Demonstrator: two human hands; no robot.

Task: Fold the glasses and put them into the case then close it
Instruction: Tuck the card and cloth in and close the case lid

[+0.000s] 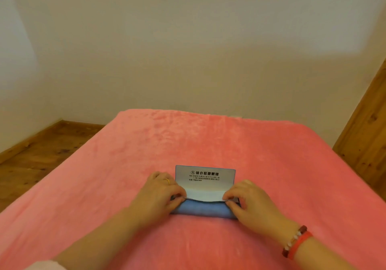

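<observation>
A blue glasses case (pixel 203 209) lies across the pink blanket in front of me. Its lid flap (pixel 205 176) stands upright behind it, pale inside with dark printed lettering. My left hand (pixel 161 194) grips the case's left end, with the fingertips at the flap's lower left corner. On the right end rests my right hand (pixel 248 202), its fingers curled over the case by the flap's lower right corner. No glasses show; the case's inside is hidden by the flap and my fingers.
The pink fleece blanket (pixel 188 144) covers a wide flat surface that ends at a pale wall. Wooden floor (pixel 37 155) lies to the left and a wooden panel (pixel 367 127) stands at the right. My right wrist wears beaded and red bracelets.
</observation>
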